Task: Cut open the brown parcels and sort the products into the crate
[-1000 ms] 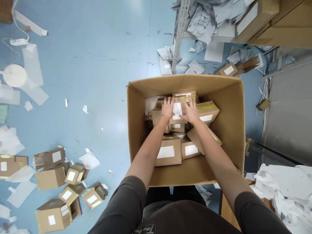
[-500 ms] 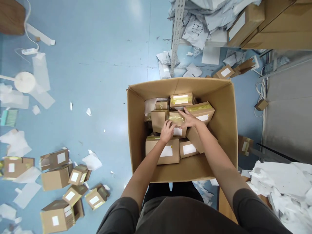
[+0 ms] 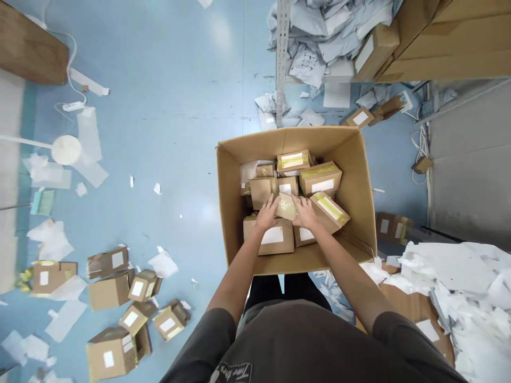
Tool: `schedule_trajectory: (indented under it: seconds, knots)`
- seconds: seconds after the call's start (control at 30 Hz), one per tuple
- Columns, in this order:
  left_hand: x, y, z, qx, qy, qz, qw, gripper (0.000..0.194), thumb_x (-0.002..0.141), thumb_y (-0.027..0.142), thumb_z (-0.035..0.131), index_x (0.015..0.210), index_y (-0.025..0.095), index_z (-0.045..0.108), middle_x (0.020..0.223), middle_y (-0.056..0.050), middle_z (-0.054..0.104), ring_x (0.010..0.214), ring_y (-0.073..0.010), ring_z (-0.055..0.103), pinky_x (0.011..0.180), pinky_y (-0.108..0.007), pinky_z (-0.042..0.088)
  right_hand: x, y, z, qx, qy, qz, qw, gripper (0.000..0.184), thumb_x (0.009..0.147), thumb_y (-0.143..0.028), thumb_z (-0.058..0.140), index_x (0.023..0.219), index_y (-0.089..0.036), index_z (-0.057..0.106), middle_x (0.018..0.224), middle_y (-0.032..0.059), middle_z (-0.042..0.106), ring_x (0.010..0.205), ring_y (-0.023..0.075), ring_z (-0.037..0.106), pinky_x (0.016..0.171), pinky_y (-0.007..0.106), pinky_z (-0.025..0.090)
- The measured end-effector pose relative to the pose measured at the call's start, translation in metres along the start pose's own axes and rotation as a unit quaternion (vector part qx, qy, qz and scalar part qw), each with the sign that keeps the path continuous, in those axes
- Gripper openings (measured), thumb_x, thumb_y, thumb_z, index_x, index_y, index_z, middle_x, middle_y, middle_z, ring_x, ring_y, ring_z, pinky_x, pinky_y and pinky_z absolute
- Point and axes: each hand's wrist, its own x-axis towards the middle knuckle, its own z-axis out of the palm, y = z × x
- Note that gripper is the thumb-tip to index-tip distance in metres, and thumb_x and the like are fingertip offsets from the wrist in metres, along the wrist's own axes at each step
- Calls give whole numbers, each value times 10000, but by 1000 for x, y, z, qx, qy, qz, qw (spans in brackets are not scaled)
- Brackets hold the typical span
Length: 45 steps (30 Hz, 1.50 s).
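A big open cardboard carton (image 3: 229, 213) stands on the blue floor in front of me, filled with several small taped brown parcels bearing white labels. Both my arms reach down into it. My left hand (image 3: 266, 213) and my right hand (image 3: 305, 213) grip a small brown parcel (image 3: 286, 206) from either side, fingers curled on its edges. It sits near the middle of the carton, just above a larger labelled parcel (image 3: 273, 238). Another parcel with yellow tape (image 3: 331, 210) lies tilted right beside my right hand.
Several small labelled boxes (image 3: 120, 298) lie scattered on the floor at lower left among paper scraps. A heap of white paper (image 3: 451, 287) is at the right. A metal shelf post (image 3: 281, 58) with crumpled mailers and large cartons (image 3: 439, 48) stands behind.
My hands have drawn back from the far parcels toward the carton's middle and closed on one small parcel. The view has shifted, with the carton now seeming smaller.
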Motion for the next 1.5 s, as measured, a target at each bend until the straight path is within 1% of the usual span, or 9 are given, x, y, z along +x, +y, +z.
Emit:
schedule_trajectory:
  seconds: [0.1, 0.27, 0.37, 0.5, 0.7, 0.93, 1.1, 1.3, 1.5]
  knots:
    - [5, 14, -18, 19, -15, 50, 998, 1266, 740, 210, 879, 1763, 264, 135, 1848, -174, 97, 1664, -376, 291, 1296, -488, 357, -13, 0, -7, 12, 23, -32, 999, 1282, 631, -233, 886, 1740, -175, 245, 1590, 216, 397, 1451, 452, 331, 1231, 619, 361]
    - [-7, 45, -46, 38, 15, 103, 994, 1150, 682, 143, 862, 1693, 195, 317, 1733, -190, 406, 1615, -331, 392, 1311, -468, 349, -35, -9, -28, 43, 46, -68, 996, 1222, 619, -223, 867, 1711, -187, 320, 1579, 220, 428, 1446, 480, 355, 1226, 673, 361]
    - [-23, 58, -59, 34, 36, 115, 992, 1042, 698, 168, 863, 1635, 181, 406, 1653, -189, 498, 1579, -338, 436, 1314, -482, 355, -51, -21, -40, 43, 52, -64, 996, 1174, 644, -227, 861, 1700, -211, 349, 1600, 206, 419, 1479, 468, 335, 1224, 650, 391]
    - [-48, 67, -73, 29, 46, 129, 990, 1021, 698, 160, 861, 1615, 207, 415, 1659, -174, 475, 1567, -341, 446, 1302, -503, 380, -78, -43, -46, 23, 79, -36, 996, 1151, 660, -207, 868, 1694, -242, 364, 1620, 202, 408, 1517, 468, 312, 1204, 655, 421]
    - [-78, 70, -91, 37, 31, 172, 984, 1041, 670, 143, 879, 1600, 222, 418, 1666, -164, 455, 1551, -349, 465, 1286, -504, 409, -118, -83, -38, 39, 135, 30, 990, 1102, 707, -206, 874, 1692, -265, 385, 1658, 217, 377, 1544, 483, 296, 1208, 680, 402]
    - [-91, 70, -108, 65, 10, 221, 973, 1026, 688, 156, 875, 1602, 235, 415, 1656, -163, 467, 1509, -357, 510, 1258, -502, 446, -142, -115, -28, 56, 179, 91, 978, 1121, 666, -130, 896, 1675, -252, 422, 1693, 195, 336, 1550, 438, 303, 1266, 627, 370]
    - [-97, 86, -122, 83, 11, 251, 964, 1035, 703, 168, 882, 1618, 251, 406, 1661, -150, 459, 1497, -351, 522, 1239, -477, 477, -156, -122, -33, 69, 212, 101, 970, 1122, 667, -172, 895, 1676, -262, 412, 1699, 186, 342, 1556, 444, 287, 1264, 641, 363]
    - [-111, 139, -133, 107, -3, 310, 945, 1070, 732, 148, 848, 1668, 286, 349, 1706, -125, 423, 1523, -362, 497, 1242, -484, 475, -207, -115, -54, 110, 282, 111, 946, 1094, 698, -282, 893, 1677, -239, 405, 1657, 205, 375, 1525, 434, 327, 1264, 636, 356]
    - [-129, 239, -112, 132, -46, 413, 900, 1089, 756, 217, 863, 1696, 275, 318, 1723, -124, 397, 1551, -358, 463, 1276, -489, 436, -316, -90, -71, 140, 378, 148, 903, 1141, 671, -261, 889, 1693, -261, 381, 1619, 193, 405, 1504, 439, 365, 1262, 650, 349]
